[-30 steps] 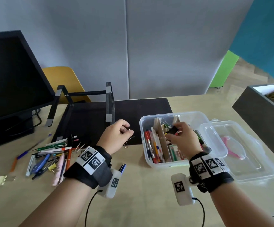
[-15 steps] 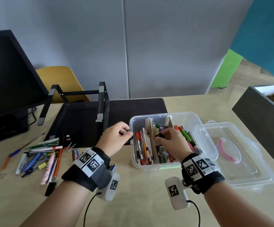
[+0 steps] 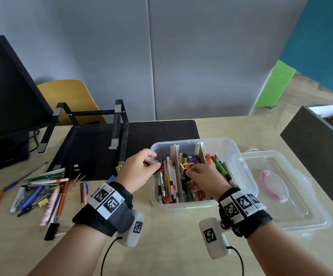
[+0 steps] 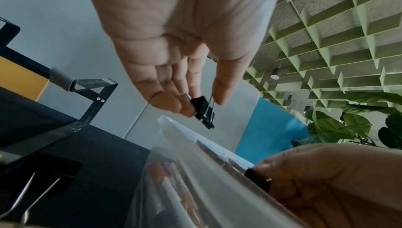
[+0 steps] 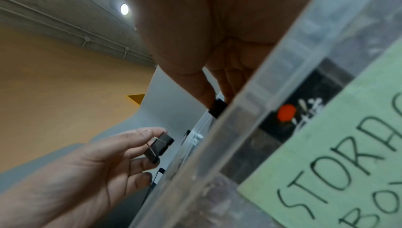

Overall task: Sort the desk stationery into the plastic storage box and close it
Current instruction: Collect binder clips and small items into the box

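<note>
The clear plastic storage box (image 3: 239,156) stands open on the desk, split by cardboard dividers and holding several pens. My left hand (image 3: 153,162) hovers at its left rim, thumb and fingers pinching black binder clips (image 4: 203,111) by their wire handles. My right hand (image 3: 187,173) is over the middle compartment and pinches another black binder clip (image 5: 217,109) just above the contents. The box lid (image 3: 293,196) lies upturned to the right of the box. A pile of loose pens (image 3: 42,192) remains on the desk at the left.
A black binder clip (image 3: 52,231) lies by the pens. A black laptop stand (image 3: 117,124) sits on a dark desk mat (image 3: 157,132) behind the box. A monitor (image 3: 6,96) stands far left, a dark planter (image 3: 317,144) far right.
My left hand has carried its binder clips right, up to the box's left rim. My right hand has sunk a little lower over the middle compartment with its clip.
</note>
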Motion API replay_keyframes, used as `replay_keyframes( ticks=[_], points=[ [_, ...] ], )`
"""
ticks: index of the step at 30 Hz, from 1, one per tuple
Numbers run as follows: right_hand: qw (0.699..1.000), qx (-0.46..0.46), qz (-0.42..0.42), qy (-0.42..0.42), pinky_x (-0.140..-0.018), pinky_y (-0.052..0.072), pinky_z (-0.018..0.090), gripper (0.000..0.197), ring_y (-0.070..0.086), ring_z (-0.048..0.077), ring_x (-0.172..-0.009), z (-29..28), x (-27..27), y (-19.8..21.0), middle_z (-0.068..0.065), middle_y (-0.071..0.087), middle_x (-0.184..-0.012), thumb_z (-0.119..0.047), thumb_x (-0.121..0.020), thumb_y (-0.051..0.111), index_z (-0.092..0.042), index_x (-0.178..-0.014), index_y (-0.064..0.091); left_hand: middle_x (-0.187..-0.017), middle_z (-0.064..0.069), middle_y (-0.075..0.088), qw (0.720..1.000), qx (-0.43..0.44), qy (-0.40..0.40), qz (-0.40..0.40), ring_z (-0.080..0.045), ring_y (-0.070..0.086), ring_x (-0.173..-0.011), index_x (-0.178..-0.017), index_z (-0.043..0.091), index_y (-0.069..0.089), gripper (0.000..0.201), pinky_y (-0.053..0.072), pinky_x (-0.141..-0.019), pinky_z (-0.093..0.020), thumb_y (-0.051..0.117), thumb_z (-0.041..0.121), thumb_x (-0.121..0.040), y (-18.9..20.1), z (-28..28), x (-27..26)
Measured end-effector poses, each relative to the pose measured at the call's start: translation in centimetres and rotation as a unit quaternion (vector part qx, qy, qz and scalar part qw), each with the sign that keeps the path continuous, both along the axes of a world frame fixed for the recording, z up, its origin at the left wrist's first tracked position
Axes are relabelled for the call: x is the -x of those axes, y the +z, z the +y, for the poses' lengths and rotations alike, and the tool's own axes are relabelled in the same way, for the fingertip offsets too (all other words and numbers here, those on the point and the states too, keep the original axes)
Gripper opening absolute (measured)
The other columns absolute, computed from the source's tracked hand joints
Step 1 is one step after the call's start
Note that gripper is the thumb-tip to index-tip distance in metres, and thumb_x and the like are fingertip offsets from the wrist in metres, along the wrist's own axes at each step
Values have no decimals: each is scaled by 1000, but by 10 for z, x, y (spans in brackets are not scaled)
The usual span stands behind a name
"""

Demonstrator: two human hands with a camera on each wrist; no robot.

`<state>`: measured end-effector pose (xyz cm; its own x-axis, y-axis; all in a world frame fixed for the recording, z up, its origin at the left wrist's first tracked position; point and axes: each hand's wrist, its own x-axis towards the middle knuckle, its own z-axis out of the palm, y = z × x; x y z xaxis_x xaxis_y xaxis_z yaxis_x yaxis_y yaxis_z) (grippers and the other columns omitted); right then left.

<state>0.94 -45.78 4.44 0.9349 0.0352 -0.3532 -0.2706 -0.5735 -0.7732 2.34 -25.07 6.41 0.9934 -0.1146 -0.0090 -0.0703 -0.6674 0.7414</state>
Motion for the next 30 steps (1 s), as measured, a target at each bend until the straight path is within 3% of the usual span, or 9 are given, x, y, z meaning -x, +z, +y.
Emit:
replay_keyframes(
  ticks=[2,7,10,13,15,19,23,27,30],
  points=[
    [999,18,-8,27,-72,58,25,19,67,14,-78,3,-1,-2,4,67,-95,-16,-95,49,-11,-110,60,-98,8,63,1000,-2,1,-2,-6,58,-83,-117,22,58,29,42,-71,-12,62,27,-89,-1,-2,0],
    [993,80,-48,67,-81,54,25,25,62,14,-97,4,-3,-7,-2,64,-109,-6,-92,48,-17,-110,61,-99,8,63,1000,-8,0,-6,-8,58,-82,-119,21,59,32,43,-74,-14,65,24,-87,1,-5,0],
    [994,66,-87,24,-63,53,22,23,61,7,-78,0,-1,-4,-6,64,-94,-4,-92,44,-16,-97,63,-99,9,61,1000,-18,-17,-12,-6,58,-85,-118,23,60,33,42,-76,-15,66,24,-86,4,-11,2],
    [987,64,-146,-7,-56,51,20,17,59,10,-65,-9,2,2,-6,63,-81,-8,-92,48,-17,-89,62,-93,12,61,998,-30,-47,-13,-1,56,-80,-109,27,61,26,40,-68,-9,68,27,-84,8,-22,4],
    [981,72,-177,-14,-52,41,8,14,54,6,-63,-16,4,3,-10,59,-75,-9,-90,51,-17,-88,63,-89,11,61,996,-46,-70,-15,-6,58,-78,-100,26,60,20,46,-69,-17,70,30,-82,9,-32,6],
    [978,60,-198,-39,-52,41,6,15,55,3,-64,-25,8,-2,-14,60,-72,-9,-87,54,-20,-80,63,-81,7,62,988,-95,-115,-27,-12,58,-70,-82,23,57,16,49,-66,-27,70,33,-82,8,-55,10],
    [976,44,-208,-49,-59,40,9,12,59,10,-72,-26,14,-6,-8,64,-76,-9,-86,57,-18,-80,64,-91,2,69,975,-169,-139,-29,-14,62,-82,-95,17,71,21,44,-71,-23,64,35,-87,1,-74,9],
    [975,39,-215,-48,-60,39,8,10,60,12,-74,-28,15,-8,-5,66,-79,-9,-86,58,-15,-83,66,-99,-3,68,959,-238,-152,-34,-20,61,-96,-102,16,71,27,50,-85,-32,58,36,-89,-8,-80,7],
    [973,40,-222,-43,-58,38,6,10,59,10,-72,-28,15,-9,-5,65,-78,-10,-86,58,-15,-83,66,-101,-4,67,926,-327,-175,-70,-23,54,-103,-104,18,71,25,46,-91,-36,54,29,-91,-12,-81,5]
  ],
)
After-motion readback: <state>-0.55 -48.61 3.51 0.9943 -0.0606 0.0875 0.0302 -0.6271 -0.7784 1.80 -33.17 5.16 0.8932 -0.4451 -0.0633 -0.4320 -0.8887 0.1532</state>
